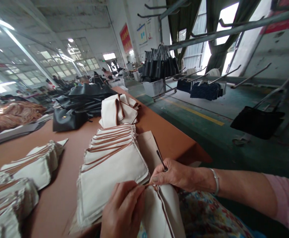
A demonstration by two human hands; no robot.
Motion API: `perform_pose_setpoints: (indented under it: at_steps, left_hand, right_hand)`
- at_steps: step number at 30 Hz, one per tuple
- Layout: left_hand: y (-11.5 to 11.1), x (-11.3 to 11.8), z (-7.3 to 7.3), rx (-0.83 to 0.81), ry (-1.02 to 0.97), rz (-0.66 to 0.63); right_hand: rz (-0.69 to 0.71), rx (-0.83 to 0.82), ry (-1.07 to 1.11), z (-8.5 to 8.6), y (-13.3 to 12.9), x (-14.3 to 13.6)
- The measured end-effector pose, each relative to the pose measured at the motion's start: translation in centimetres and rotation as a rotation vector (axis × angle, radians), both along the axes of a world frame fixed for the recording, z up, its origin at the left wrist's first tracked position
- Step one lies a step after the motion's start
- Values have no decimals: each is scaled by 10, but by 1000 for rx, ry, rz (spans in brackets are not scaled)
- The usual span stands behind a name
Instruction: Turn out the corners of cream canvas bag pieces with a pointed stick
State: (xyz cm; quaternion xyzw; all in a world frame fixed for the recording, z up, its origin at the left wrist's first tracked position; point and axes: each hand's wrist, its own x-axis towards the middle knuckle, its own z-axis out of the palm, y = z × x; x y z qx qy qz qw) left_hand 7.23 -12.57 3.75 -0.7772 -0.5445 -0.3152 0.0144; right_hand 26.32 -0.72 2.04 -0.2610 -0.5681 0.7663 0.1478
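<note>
A cream fabric piece with brown edging (153, 211) lies over the lap at the bottom centre. My left hand (124, 206) pinches its top edge from the left. My right hand (173, 175), with a bracelet at the wrist, grips the same edge a little to the right, and a thin dark tool (161, 159) sticks up out of its fingers. The tool's lower end is hidden in the hand. Just beyond both hands, a row of overlapping cream pieces with brown trim (114, 172) lies on the brown table (67, 155).
More cream pieces (35, 165) lie at the left. Black bags (85, 99) and folded cream straps (119, 109) sit farther back. A brown card (148, 145) is beside the row. Metal racks (209, 31) with hanging bags (258, 122) stand at the right; people work in the distance.
</note>
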Motion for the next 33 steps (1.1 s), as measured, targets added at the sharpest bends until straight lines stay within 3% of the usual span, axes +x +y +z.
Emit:
perform_pose_setpoints:
  at_steps: [8,11,15,19,24,28,30,33]
  left_hand:
    - [5,12,-6,83,339,-41]
    - [7,16,-14,101,365,-31]
    - [9,21,-21,108,353,-10]
    - [7,20,-15,56,593,-8]
    - [-2,13,-16,251,619,-38]
    - [-9,7,-18,337,701,-123]
    - [-8,7,-15,299,623,-159]
    - [-4,10,-5,54,193,-134]
  right_hand:
    - [-46,-7,-3,-5,-5,1]
    - [-46,32,-9,-8,-6,1]
    - [20,90,13,-12,-6,2]
    - [111,181,-45,-15,-2,7]
    - [135,230,-119,-14,3,13]
    - [150,166,-50,-15,4,13]
    - [135,169,-19,-13,4,13]
    - [132,257,4,-8,4,13]
